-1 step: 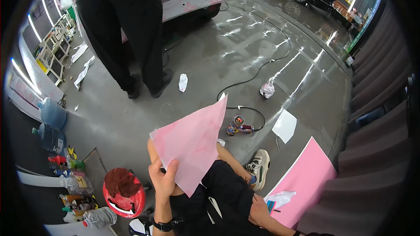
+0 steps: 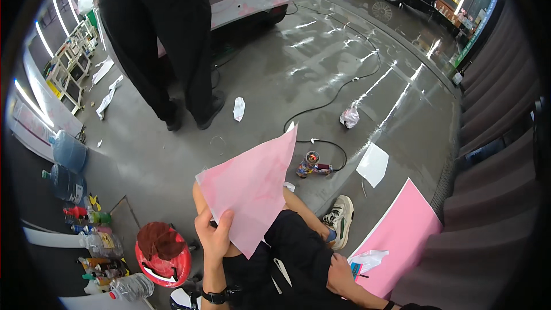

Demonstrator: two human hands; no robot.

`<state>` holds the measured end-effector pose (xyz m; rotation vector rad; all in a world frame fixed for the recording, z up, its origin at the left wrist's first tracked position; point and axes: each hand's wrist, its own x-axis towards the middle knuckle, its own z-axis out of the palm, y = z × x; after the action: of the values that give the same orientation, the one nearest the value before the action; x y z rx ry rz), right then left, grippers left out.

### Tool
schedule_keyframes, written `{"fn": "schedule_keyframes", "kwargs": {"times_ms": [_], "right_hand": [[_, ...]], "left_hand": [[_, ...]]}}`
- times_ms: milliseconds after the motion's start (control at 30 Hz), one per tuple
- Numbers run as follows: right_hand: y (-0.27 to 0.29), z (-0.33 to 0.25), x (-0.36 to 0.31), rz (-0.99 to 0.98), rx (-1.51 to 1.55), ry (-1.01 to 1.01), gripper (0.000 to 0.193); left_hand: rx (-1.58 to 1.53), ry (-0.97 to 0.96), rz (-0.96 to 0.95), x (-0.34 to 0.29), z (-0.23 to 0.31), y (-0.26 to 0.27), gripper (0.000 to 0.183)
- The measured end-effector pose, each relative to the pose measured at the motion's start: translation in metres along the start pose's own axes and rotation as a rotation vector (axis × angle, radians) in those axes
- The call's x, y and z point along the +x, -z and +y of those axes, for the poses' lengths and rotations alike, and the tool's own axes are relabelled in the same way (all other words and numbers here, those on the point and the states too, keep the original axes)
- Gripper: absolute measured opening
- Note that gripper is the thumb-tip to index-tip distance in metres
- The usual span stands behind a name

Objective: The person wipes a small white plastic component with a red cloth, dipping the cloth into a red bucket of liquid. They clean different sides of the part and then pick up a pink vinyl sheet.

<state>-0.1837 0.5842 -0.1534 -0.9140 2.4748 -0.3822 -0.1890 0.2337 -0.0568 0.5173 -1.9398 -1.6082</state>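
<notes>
My left hand [image 2: 213,236] is closed on the lower left edge of a pink sheet [image 2: 249,189], thumb on top. The sheet looks like thin film and is raised above my lap, its top corner bent back. My right hand [image 2: 341,275] rests by my thigh with its fingers curled in; what they hold, if anything, is hidden. Right beside it shows a small blue card [image 2: 355,270]; I cannot tell whether the hand touches it. A crumpled clear-white piece of film [image 2: 373,260] lies next to the card on a larger pink sheet [image 2: 404,224].
A heat gun [image 2: 311,163] with a black cord stands ahead on the floor. White scraps [image 2: 373,164] and crumpled film [image 2: 349,117] lie about. A person in black trousers [image 2: 166,40] stands by a car [image 2: 247,0]. A red stool [image 2: 172,267] and several bottles [image 2: 103,244] are at left.
</notes>
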Motion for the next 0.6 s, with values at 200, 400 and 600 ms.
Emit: {"fn": "schedule_keyframes", "kwargs": {"times_ms": [200, 400, 600], "right_hand": [[-0.012, -0.010, 0.008, 0.335, 0.934, -0.126, 0.032], [-0.017, -0.018, 0.005, 0.463, 1.065, -0.312, 0.040], [-0.024, 0.009, 0.006, 0.096, 1.084, -0.425, 0.048]], "left_hand": [[-0.027, -0.042, 0.022, 0.000, -0.002, -0.004, 0.025], [-0.006, 0.037, -0.034, -0.002, -0.012, 0.004, 0.025], [-0.026, 0.006, -0.028, -0.002, -0.003, 0.004, 0.027]]}}
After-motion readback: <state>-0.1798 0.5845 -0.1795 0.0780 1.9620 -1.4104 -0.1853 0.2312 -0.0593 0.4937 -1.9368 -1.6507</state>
